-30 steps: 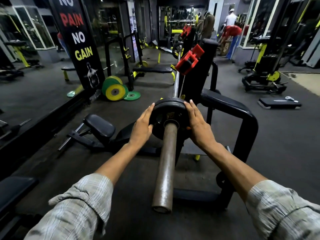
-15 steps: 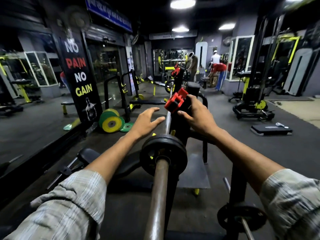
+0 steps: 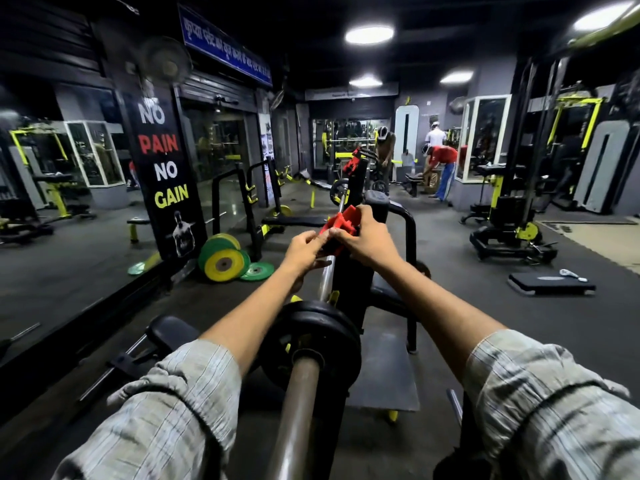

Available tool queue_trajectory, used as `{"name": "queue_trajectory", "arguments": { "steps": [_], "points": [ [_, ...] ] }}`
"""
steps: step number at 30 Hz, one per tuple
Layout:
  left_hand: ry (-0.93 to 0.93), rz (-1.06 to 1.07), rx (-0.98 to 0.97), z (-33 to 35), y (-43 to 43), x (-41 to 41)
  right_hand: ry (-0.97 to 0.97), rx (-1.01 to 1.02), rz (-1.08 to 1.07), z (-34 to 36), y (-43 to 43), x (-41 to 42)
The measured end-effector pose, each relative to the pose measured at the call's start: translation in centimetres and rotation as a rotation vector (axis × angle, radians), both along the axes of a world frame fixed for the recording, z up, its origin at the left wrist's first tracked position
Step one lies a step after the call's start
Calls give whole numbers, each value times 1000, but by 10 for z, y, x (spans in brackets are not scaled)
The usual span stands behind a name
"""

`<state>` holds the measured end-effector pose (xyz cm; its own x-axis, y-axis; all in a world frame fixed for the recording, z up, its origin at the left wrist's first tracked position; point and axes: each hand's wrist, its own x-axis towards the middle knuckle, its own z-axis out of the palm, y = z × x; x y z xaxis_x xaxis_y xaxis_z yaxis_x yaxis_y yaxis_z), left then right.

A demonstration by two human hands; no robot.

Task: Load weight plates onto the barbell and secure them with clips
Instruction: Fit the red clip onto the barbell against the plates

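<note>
The barbell [image 3: 300,400] runs away from me along the middle of the view, resting on a black rack [image 3: 353,271]. A black weight plate [image 3: 311,344] sits on its near sleeve. Beyond the plate, a red clip [image 3: 341,221] sits at the rack's upright, above the bar. My right hand [image 3: 370,237] wraps over the clip from the right. The fingers of my left hand [image 3: 304,249] pinch its left side. A second red clip [image 3: 352,162] shows at the bar's far end.
Green and yellow plates [image 3: 223,258] lean against the "NO PAIN NO GAIN" banner [image 3: 162,168] at left. A black bench pad [image 3: 169,332] lies low left. A black step platform [image 3: 550,284] lies on the floor at right. People stand at the far back [image 3: 440,164].
Both hands left the black plate and reached forward to the red clip. My right hand took hold first, then my left closed on it. My view tilted upward.
</note>
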<state>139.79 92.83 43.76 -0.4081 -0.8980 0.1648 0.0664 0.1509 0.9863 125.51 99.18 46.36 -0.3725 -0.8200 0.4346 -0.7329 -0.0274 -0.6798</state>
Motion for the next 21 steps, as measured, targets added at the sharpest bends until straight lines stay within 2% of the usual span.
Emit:
{"name": "queue_trajectory", "arguments": {
  "steps": [6, 12, 21],
  "points": [
    [49, 21, -38, 2, 10, 13, -127, -105, -52, -3, -7, 16],
    [155, 63, 47, 10, 10, 40, -171, -193, 61, 8, 16, 31],
    [7, -51, 5, -12, 65, 153, -272, -27, 308, -4, 112, 101]
  ]
}}
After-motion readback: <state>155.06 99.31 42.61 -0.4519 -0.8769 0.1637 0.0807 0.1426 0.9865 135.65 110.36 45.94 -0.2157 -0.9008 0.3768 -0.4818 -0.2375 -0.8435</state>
